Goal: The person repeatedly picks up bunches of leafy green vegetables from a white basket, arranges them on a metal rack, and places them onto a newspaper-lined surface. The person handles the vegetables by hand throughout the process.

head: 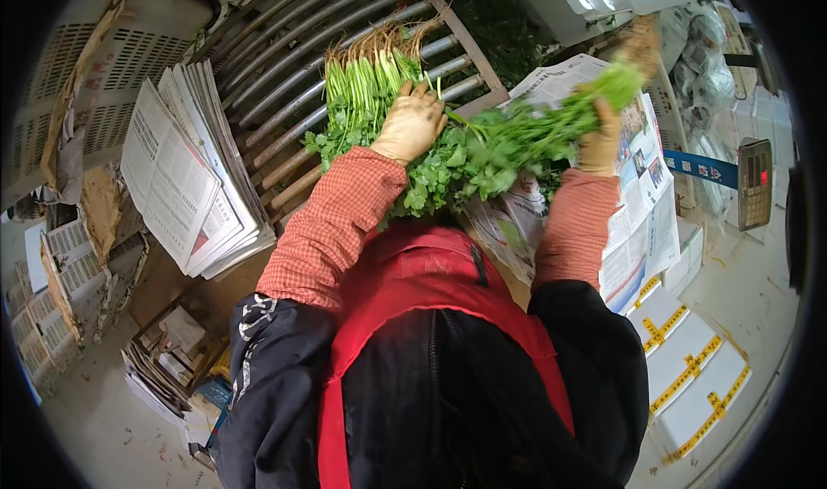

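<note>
My left hand (411,122), in a pale glove with dirty fingertips, lies with bent fingers over a row of rooted leafy greens (362,91), like celery or coriander. Whether it grips any stalks is not clear. The row rests on a slatted metal rack (294,69), its brown roots pointing away from me. My right hand (599,137), also gloved, is closed around a bunch of the same greens (549,124). That bunch is blurred, with its roots at the upper right and its leaves trailing left over newspaper sheets (636,211).
Stacked newspapers (187,172) stand left of the rack, near perforated crates (119,62). At right are a digital scale display (754,184), clear plastic bags (704,56) and white boxes with yellow tape (691,366). More papers (152,379) lie on a low wooden stand at lower left.
</note>
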### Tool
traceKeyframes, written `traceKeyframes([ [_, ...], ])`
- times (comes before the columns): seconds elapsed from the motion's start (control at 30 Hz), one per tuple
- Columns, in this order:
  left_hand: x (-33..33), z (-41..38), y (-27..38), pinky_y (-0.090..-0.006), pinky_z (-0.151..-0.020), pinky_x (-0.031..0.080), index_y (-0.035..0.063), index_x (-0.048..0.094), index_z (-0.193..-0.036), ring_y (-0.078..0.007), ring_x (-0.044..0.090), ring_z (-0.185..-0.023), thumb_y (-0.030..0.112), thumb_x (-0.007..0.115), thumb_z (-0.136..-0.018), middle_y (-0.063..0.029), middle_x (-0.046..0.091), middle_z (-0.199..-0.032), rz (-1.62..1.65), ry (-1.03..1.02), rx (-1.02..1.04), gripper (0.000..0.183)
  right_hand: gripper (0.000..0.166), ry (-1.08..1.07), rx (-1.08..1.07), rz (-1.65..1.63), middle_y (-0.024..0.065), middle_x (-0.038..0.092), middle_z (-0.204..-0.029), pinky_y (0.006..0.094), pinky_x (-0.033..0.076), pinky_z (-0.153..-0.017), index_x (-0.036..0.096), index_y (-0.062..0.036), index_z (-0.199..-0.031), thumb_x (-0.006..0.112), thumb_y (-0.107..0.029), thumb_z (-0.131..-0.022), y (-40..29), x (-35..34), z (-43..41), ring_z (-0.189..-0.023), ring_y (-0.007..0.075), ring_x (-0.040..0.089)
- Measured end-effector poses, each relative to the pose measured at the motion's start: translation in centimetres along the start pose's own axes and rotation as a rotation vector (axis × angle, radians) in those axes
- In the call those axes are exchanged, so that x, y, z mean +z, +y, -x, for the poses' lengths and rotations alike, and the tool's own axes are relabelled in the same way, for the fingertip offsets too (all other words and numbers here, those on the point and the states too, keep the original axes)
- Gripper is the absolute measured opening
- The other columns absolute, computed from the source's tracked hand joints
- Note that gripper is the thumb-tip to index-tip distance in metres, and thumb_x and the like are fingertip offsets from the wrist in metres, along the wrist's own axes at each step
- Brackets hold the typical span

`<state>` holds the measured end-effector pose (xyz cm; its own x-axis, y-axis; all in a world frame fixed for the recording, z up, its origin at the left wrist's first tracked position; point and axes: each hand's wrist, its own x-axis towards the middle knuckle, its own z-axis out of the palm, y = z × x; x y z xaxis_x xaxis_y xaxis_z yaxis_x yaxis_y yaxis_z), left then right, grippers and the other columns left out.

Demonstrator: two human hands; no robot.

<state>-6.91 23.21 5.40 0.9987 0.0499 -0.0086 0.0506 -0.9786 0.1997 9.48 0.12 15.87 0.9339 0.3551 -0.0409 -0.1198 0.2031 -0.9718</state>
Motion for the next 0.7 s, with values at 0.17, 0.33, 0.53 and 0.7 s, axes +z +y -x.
traceKeyframes([
  [0.17, -0.7, -0.4, 0.8, -0.0441, -0.109, 0.026, 0.0047, 0.060, -0.114, -0.0266, 0.047, -0.121, 0.026, 0.049, -0.090, -0.0113, 0.059, -0.119, 0.006, 0.005, -0.002, 0.034, 0.037, 0.256, -0.337, 0.037, 0.0161, 0.065, -0.097, 0.0330, 0.054, -0.077, 0.061, 0.0066, -0.108, 0.053, -0.026, -0.091, -10.3, -4.8, -1.8, -0.085, 0.0212, 0.064],
  [0.33, -0.8, -0.2, 0.6, -0.0441, -0.108, 0.028, 0.0053, 0.060, -0.115, -0.0266, 0.049, -0.119, 0.025, 0.052, -0.088, -0.0114, 0.060, -0.117, 0.049, 0.030, -0.018, 0.034, 0.035, 0.275, -0.587, -0.101, 0.0180, 0.057, -0.118, 0.0392, 0.053, -0.081, 0.056, 0.0043, -0.116, 0.047, -0.021, -0.093, -14.0, -6.9, -2.5, -0.099, 0.0261, 0.060],
  [0.53, -1.3, 0.0, 0.3, -0.0454, -0.109, 0.027, 0.0060, 0.057, -0.119, -0.0293, 0.047, -0.122, 0.025, 0.055, -0.088, -0.0127, 0.058, -0.121, 0.093, 0.038, -0.040, 0.037, 0.030, 0.531, -1.052, 0.011, 0.0228, 0.062, -0.100, 0.0396, 0.059, -0.067, 0.060, 0.0152, -0.099, 0.055, -0.011, -0.087, -17.2, -0.2, -0.3, -0.078, 0.0278, 0.064],
  [0.7, -9.1, 5.7, 7.2, -0.0422, -0.108, 0.029, 0.0038, 0.046, -0.131, -0.0308, 0.042, -0.126, 0.033, 0.064, -0.083, -0.0167, 0.050, -0.131, 0.732, 0.552, 0.025, 0.058, 0.026, 0.117, -0.772, 0.613, 0.0173, 0.063, -0.099, 0.0343, 0.055, -0.074, 0.056, 0.0058, -0.108, 0.056, -0.012, -0.089, -13.6, 3.9, 4.0, -0.083, 0.0224, 0.063],
])
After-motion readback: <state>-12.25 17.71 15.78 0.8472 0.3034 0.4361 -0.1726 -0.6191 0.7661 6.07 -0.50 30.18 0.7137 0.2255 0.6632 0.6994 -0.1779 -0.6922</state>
